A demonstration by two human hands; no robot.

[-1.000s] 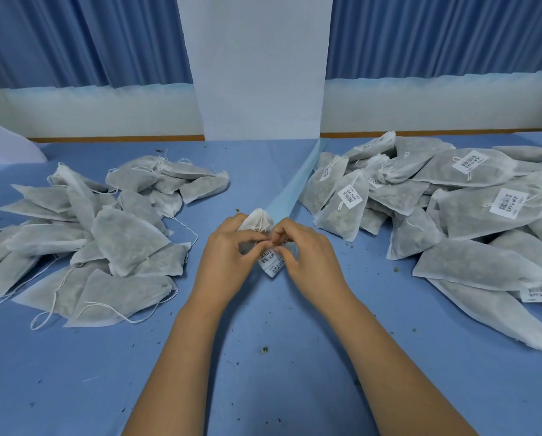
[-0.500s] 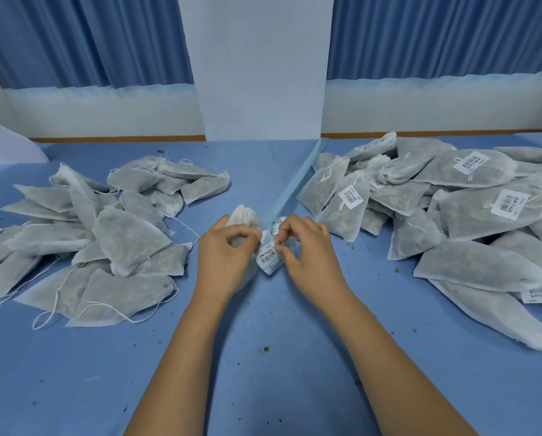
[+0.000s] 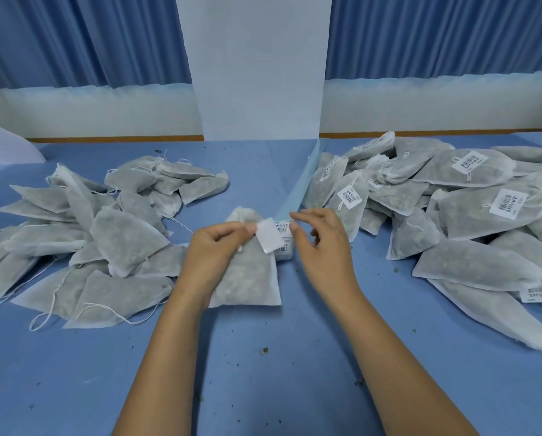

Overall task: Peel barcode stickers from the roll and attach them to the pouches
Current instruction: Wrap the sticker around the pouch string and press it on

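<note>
Left hand (image 3: 216,248) pinching sticker (image 3: 268,236), blue table (image 3: 263,391), blue curtains (image 3: 84,39), white pillar (image 3: 260,67)

The white paper sticker (image 3: 268,236) pinched in the left hand (image 3: 219,248) shows only its blank side, its printed face turned away. Just behind the pinch, it covers much of the small roll of barcode stickers (image 3: 288,239). Whether the right hand (image 3: 323,247) touches that roll is unclear. The left hand hides the upper left of the grey mesh pouch (image 3: 247,280) under it. Label print is too small to read. Far to either side of the grip, the unlabelled pouch pile (image 3: 74,247) and labelled pouch pile (image 3: 468,265) run off the frame.
</note>
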